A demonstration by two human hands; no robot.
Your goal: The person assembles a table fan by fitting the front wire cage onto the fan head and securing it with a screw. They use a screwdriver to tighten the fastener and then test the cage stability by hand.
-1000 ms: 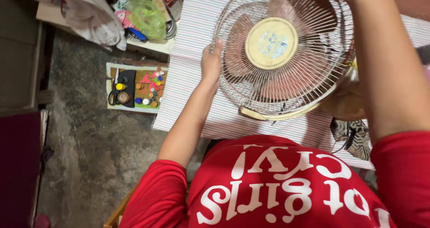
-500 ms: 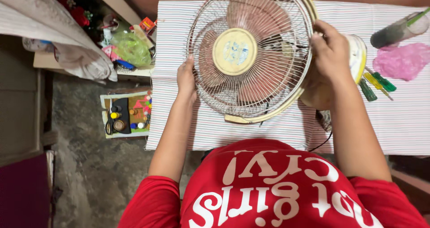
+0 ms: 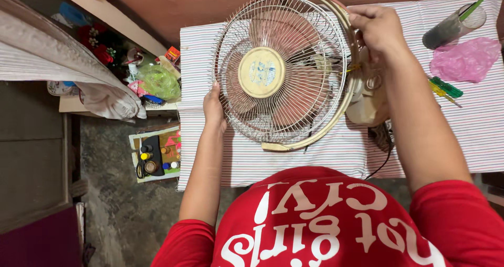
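Both hands grip the fan guard [image 3: 283, 70] on the striped table [image 3: 472, 135], left hand [image 3: 214, 109] at its left edge, right hand [image 3: 375, 28] pinching the rim; uneven pulling could bend wires or tip the fan.

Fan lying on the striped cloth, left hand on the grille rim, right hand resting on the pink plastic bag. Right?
Not quite. In the head view the right hand is at the top right rim of the fan, not on the pink plastic bag, which lies untouched further right. The rest holds: the fan lies on the striped cloth and the left hand is on the grille rim.
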